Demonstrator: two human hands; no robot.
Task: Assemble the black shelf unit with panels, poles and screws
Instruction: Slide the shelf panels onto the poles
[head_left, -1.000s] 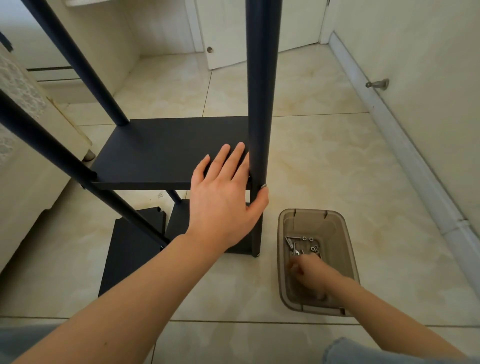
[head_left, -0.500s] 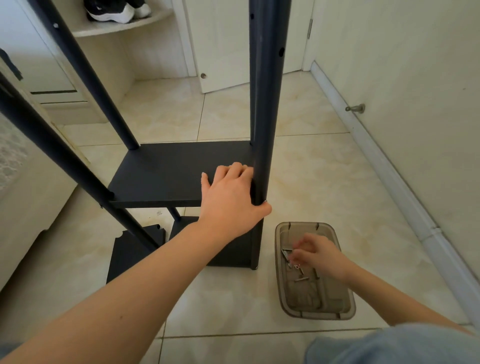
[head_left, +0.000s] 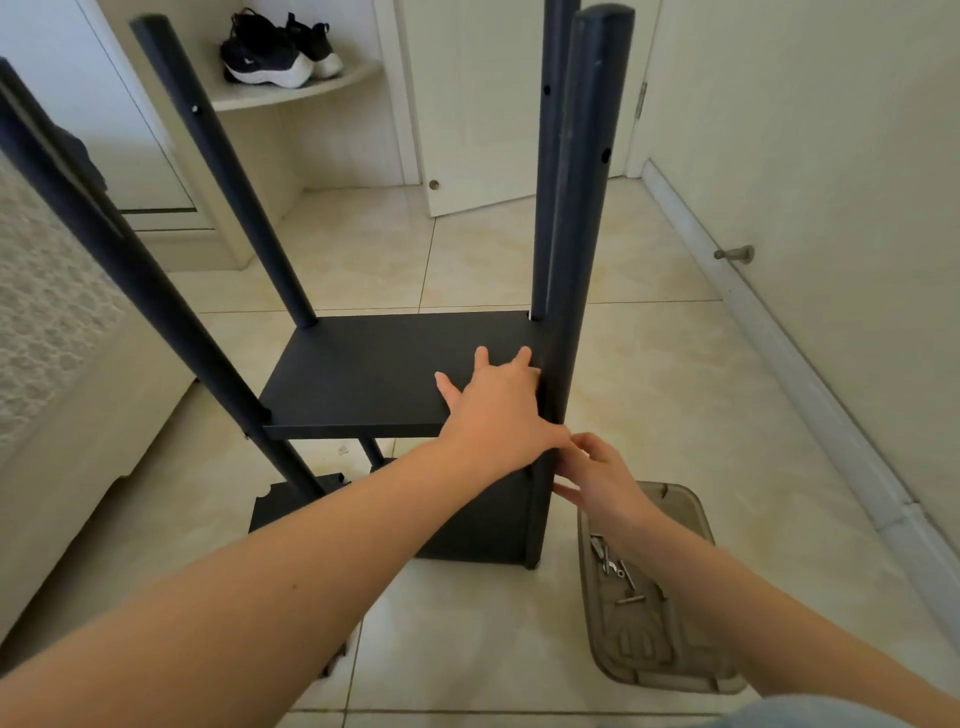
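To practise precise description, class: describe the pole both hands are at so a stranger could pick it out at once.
Start at the black shelf panel raised above the tiled floor, with a dark pole at each corner. Go to its near right corner, next to the brown tray of screws. That pole alone has the left hand and right hand at it.

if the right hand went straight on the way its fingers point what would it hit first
The near black pole, just under the thumb of the left hand. The right hand looks almost touching it, though depth is unclear.
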